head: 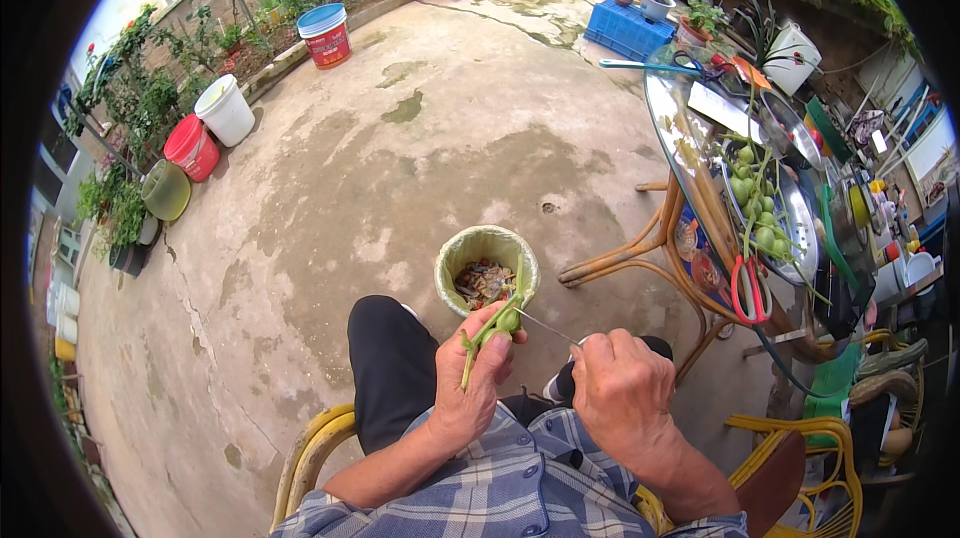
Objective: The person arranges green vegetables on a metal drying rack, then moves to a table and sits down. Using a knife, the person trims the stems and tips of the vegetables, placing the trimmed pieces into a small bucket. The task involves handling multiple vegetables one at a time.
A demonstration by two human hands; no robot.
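Note:
My left hand (471, 369) grips a cut green stem (491, 328) with small round green fruits (508, 321), perhaps unripe tomatoes, held between thumb and fingers. In my right hand (626, 386) is a thin metal tool (551, 329), whose handle is hidden by the closed fingers. Its narrow end reaches left to the fruit; whether it touches cannot be told. Just beyond my hands stands a waste bin (451, 253) with a pale liner, holding scraps. On the glass table to my right, a metal tray (801, 227) carries more green fruits (763, 219) on stems.
Red-handled scissors (750, 290) lie at the near edge of the round glass-topped rattan table (670, 137). A metal bowl (791, 125) sits farther back. Beyond are a blue crate (628, 29) and potted plants. Buckets (225, 110) line the planted bed at left. A yellow rattan chair (840, 437) is at right.

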